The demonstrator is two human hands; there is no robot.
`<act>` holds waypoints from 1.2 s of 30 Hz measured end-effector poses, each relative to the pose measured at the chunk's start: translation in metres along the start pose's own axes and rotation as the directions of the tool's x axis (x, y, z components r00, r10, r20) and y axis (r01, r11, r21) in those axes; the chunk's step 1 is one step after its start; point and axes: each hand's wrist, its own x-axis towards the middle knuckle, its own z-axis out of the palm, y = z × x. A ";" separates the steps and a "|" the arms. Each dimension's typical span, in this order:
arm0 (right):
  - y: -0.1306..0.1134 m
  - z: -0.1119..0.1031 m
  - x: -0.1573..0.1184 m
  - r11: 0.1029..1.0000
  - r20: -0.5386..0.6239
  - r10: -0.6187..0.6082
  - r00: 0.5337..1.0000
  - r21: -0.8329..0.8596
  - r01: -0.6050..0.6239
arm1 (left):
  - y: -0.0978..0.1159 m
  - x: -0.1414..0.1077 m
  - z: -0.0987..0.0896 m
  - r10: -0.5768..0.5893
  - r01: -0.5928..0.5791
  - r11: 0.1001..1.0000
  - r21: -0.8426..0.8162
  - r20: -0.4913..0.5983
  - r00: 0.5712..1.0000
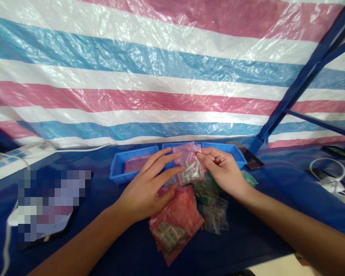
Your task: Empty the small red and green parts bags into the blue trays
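A small pink plastic bag (192, 172) with greyish contents hangs from my right hand (218, 165), whose thumb and fingers pinch its top right corner. My left hand (152, 182) is spread at the bag's left side, its fingers apart and their tips at the bag's edge. Below them a larger red bag (175, 224) with a pale green item inside lies on the blue table (126, 249). To its right are a clear bag (215, 216) of thin brownish pieces and a green bag (205, 188).
Behind my hands stand a left blue tray (119, 172) holding a pink bag (136, 163) and a right blue tray (238, 155), with another between them. A dark phone (254, 161) lies at the right. Striped sheeting (161, 99) rises behind the table.
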 end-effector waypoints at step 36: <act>-0.002 0.003 -0.005 0.993 0.152 -0.060 0.987 0.114 0.043 | -0.005 0.006 0.001 -0.308 0.238 0.871 -0.431 -0.102 0.946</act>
